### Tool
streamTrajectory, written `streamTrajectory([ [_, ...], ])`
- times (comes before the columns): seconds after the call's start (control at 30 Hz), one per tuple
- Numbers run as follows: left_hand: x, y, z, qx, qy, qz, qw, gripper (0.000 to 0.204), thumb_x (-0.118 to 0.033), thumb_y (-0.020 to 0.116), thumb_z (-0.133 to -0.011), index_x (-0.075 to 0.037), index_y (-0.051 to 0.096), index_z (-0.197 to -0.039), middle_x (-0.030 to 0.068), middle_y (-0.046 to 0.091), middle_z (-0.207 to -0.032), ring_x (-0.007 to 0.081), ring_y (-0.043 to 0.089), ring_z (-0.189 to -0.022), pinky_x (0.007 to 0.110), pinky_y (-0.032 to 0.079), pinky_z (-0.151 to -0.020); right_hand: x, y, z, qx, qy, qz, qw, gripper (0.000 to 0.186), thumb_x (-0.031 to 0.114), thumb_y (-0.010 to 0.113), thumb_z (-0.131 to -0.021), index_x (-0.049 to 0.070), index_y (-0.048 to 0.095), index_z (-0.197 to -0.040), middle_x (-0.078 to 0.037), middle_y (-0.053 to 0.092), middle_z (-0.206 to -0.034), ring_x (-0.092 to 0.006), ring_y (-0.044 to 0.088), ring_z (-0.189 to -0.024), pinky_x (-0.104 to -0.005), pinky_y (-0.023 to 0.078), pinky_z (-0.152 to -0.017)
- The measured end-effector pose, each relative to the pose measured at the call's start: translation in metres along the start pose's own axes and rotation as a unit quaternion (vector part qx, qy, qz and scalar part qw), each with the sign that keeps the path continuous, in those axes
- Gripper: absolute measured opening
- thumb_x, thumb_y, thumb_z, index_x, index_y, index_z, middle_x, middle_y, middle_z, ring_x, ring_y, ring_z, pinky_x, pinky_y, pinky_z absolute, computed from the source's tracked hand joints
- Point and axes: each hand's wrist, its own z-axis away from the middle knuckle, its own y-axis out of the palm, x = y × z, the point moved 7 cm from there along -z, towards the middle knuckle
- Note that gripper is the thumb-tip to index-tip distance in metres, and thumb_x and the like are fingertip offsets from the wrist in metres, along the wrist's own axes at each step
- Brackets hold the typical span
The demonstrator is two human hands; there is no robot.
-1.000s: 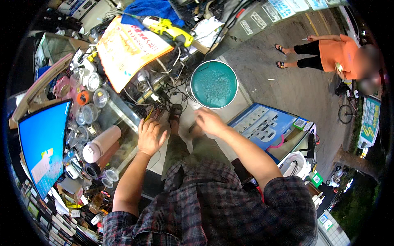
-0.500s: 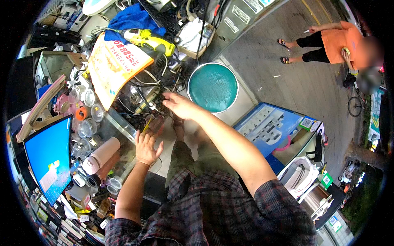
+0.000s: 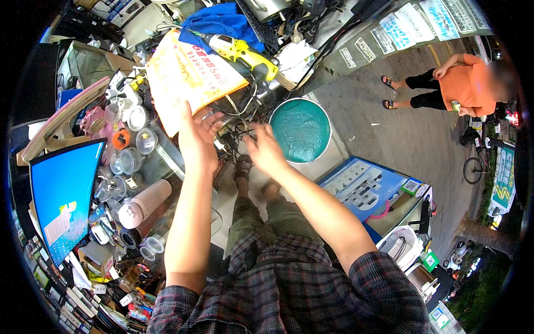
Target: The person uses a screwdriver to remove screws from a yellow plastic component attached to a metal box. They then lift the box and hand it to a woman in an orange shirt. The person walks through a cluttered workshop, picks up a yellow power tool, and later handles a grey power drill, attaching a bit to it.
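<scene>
Reaching forward over the cluttered bench, left hand (image 3: 199, 139) open, fingers spread and slightly curled, palm turned inward, holding nothing; fingertips just below the lower edge of the orange printed sheet (image 3: 186, 75), whether touching it cannot be told. Right hand (image 3: 266, 150) also open, fingers loose and pointing toward the tangle of dark cables (image 3: 239, 119) between both hands, nothing gripped; contact with the cables not clear. Cables lying at the bench edge, just beside the round teal basin (image 3: 301, 130) on the right. Yellow power drill (image 3: 245, 53) resting above, partly on the orange sheet, near a blue cloth (image 3: 219, 22). Left side crowded: clear plastic cups and lids (image 3: 130, 142), a pale pink flask (image 3: 146, 203) lying on its side, a blue lit monitor (image 3: 64, 195) standing at the left edge. Little free room between the hands and the clutter on the left; more open space on the right, over the grey pavement (image 3: 389, 139). Blue box with white trays (image 3: 364, 186) under the right forearm. Person in an orange shirt (image 3: 467, 83) crouching well apart, at the far right.
</scene>
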Motion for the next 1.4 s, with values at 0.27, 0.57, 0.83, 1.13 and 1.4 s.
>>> streamTrajectory([
  [0.27,-0.059,0.025,-0.011,-0.033,0.191,-0.464,0.864,0.045,-0.036,0.058,-0.106,0.005,0.067,-0.124,0.0181,0.073,-0.115,0.0261,0.069,-0.096,0.038,0.051,-0.085,0.032,0.014,0.017,0.072,-0.047,-0.066,0.994,0.028,0.021,0.061,-0.101,0.003,0.064,-0.121,-0.021,0.064,-0.116,-0.0413,0.066,-0.104,-0.0472,0.053,-0.093],
  [0.57,-0.094,0.149,-0.033,0.187,0.48,-0.563,0.646,0.049,-0.041,0.074,-0.093,-0.001,0.07,-0.121,0.0219,0.073,-0.11,0.0375,0.068,-0.108,0.044,0.051,-0.098,0.099,-0.039,-0.016,-0.024,-0.171,-0.09,0.981,0.022,0.007,0.055,-0.1,-0.002,0.065,-0.117,-0.021,0.066,-0.111,-0.0402,0.066,-0.105,-0.0433,0.052,-0.094],
  [0.83,-0.089,0.102,-0.123,0.212,0.114,-0.241,0.94,0.049,-0.032,0.061,-0.104,-0.002,0.057,-0.143,0.0145,0.065,-0.138,0.0227,0.059,-0.129,0.038,0.043,-0.112,0.13,-0.037,-0.067,-0.089,-0.27,0.053,0.957,0.04,0.006,0.056,-0.097,-0.006,0.054,-0.134,-0.024,0.053,-0.138,-0.0417,0.055,-0.128,-0.0442,0.045,-0.112],
  [1.13,-0.083,0.114,-0.102,0.135,0.23,-0.325,0.907,0.057,-0.038,0.072,-0.095,0.001,0.061,-0.136,0.0164,0.067,-0.133,0.025,0.06,-0.124,0.038,0.045,-0.108,0.157,-0.002,-0.113,-0.075,-0.309,0.348,0.882,0.043,0.01,0.058,-0.09,-0.005,0.061,-0.13,-0.022,0.058,-0.136,-0.0403,0.053,-0.13,-0.0508,0.043,-0.11],
  [1.4,-0.088,0.134,-0.041,0.065,0.459,-0.487,0.741,0.058,-0.04,0.074,-0.09,0.0,0.063,-0.13,0.0267,0.061,-0.128,0.045,0.056,-0.125,0.051,0.045,-0.108,0.177,0.007,-0.135,0.004,-0.309,0.275,0.91,0.043,0.015,0.062,-0.089,-0.001,0.063,-0.129,-0.024,0.065,-0.128,-0.0403,0.061,-0.121,-0.0495,0.047,-0.105],
])
